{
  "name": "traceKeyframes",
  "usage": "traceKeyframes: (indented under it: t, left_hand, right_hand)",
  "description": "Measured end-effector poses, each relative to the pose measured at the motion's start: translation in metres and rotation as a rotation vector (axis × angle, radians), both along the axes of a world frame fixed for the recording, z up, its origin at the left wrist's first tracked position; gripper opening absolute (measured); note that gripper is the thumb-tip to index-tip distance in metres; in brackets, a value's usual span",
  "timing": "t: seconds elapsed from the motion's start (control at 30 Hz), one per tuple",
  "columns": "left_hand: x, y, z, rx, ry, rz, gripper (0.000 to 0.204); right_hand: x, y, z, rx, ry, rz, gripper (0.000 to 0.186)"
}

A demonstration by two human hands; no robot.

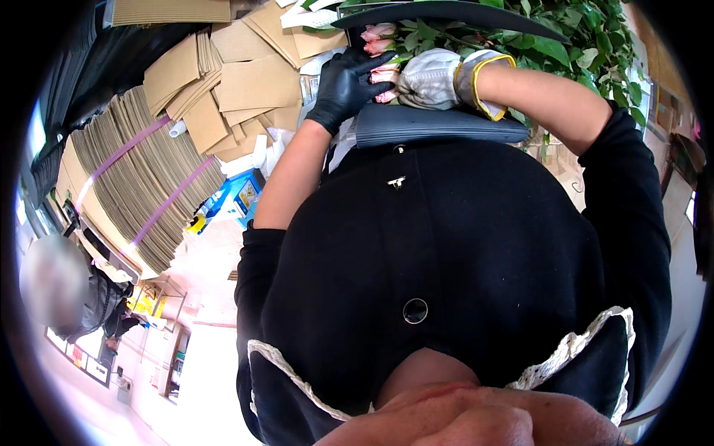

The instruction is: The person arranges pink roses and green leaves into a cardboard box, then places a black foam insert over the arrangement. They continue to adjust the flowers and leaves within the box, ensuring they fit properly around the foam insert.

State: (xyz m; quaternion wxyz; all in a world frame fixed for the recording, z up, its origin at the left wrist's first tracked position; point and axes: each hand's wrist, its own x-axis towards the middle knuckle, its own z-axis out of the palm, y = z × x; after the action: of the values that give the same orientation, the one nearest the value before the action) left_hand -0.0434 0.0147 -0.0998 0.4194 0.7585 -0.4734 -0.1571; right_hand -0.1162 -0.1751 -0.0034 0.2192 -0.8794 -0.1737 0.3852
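Observation:
Several pink roses (378, 35) lie in a row with leafy stems (543, 44) toward the right, between a dark curved panel (446, 15) and a dark grey padded board (439, 126). My left hand (342, 89), in a black glove, touches the blooms from the left with thumb and fingers apart. My right hand (435, 78), in a whitish glove with yellow trim, is curled beside the blooms over the stems; what its fingers hold is hidden.
Loose cardboard sheets (253, 85) lie left of my hands, beside a thick strapped stack of cardboard (126, 171) and a blue package (242, 193). A person in dark clothing (104, 305) is at the far left, near a metal rack (171, 297). Dense foliage fills the upper right.

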Motion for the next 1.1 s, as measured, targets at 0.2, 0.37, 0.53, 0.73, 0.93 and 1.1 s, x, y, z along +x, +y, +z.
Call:
traceKeyframes:
  t: [0.2, 0.37, 0.53, 0.73, 0.93, 1.1]
  left_hand:
    - [-0.002, 0.006, 0.015, 0.067, -0.002, -0.047, 0.048]
    - [0.003, 0.047, 0.051, -0.002, 0.293, 0.251, 0.032]
    - [0.006, 0.030, 0.057, -0.057, 0.118, 0.115, 0.010]
    - [0.011, -0.023, 0.014, 0.105, -0.595, -0.299, 0.048]
    - [0.000, -0.017, 0.002, 0.135, -0.330, -0.304, 0.084]
    - [-0.003, -0.013, 0.012, 0.134, -0.362, -0.258, 0.084]
  right_hand:
    - [-0.002, -0.016, 0.048, 0.079, -0.128, -0.131, 0.020]
    - [-0.049, -0.050, 0.071, 0.007, -0.565, -0.231, 0.015]
    - [-0.037, -0.039, 0.101, 0.060, -0.767, -0.038, 0.036]
    - [0.021, -0.019, 0.080, -0.094, -1.127, -0.216, 0.043]
    - [0.111, 0.010, 0.157, -0.071, -0.574, -0.123, 0.033]
    - [0.261, 0.134, 0.248, 0.385, -1.642, 0.104, 0.022]
